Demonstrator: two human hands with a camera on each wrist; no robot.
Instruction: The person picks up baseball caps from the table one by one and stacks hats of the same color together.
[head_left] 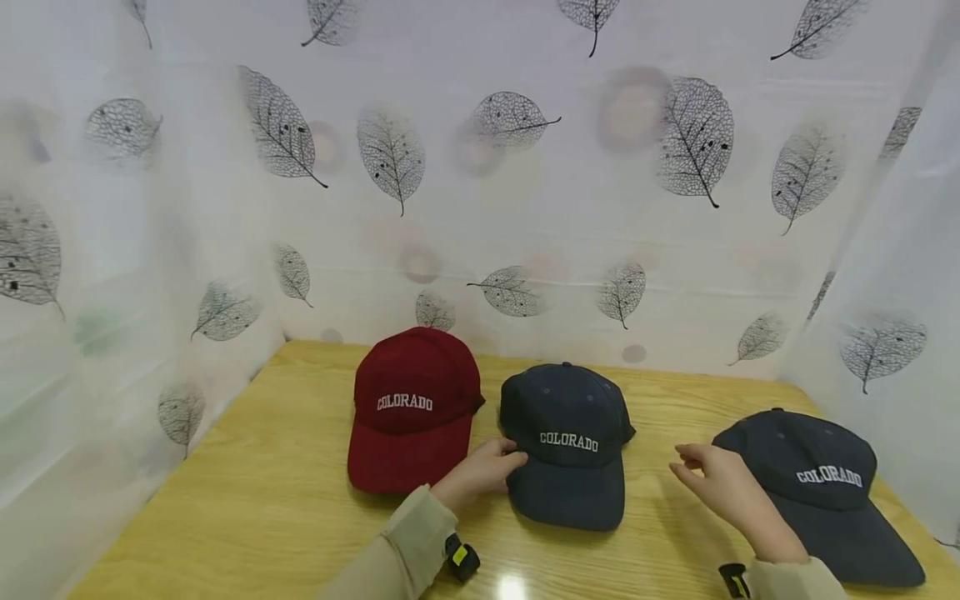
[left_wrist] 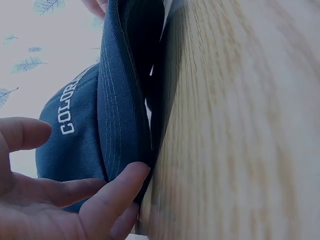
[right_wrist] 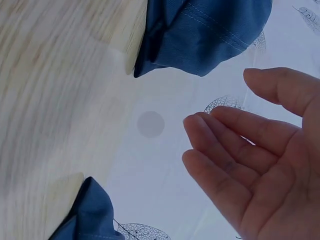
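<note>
A navy cap [head_left: 562,400] with white COLORADO lettering sits upright on the table, brim facing me. Against its left side rests my left hand [head_left: 483,472]; in the left wrist view fingertips [left_wrist: 137,175] touch the side edge of its brim [left_wrist: 120,110], while the thumb [left_wrist: 27,132] stands apart from the crown. Between this cap and a second navy COLORADO cap [head_left: 810,467] at the right, my right hand [head_left: 731,487] hovers with loosely bent fingers. Nothing lies in its palm [right_wrist: 280,195]. Parts of both navy caps show in the right wrist view.
A dark red COLORADO cap [head_left: 416,400] stands left of the middle cap, close to my left hand. The wood-grain table [head_left: 247,467] ends at a white leaf-print curtain [head_left: 525,208], which encloses the back and both sides.
</note>
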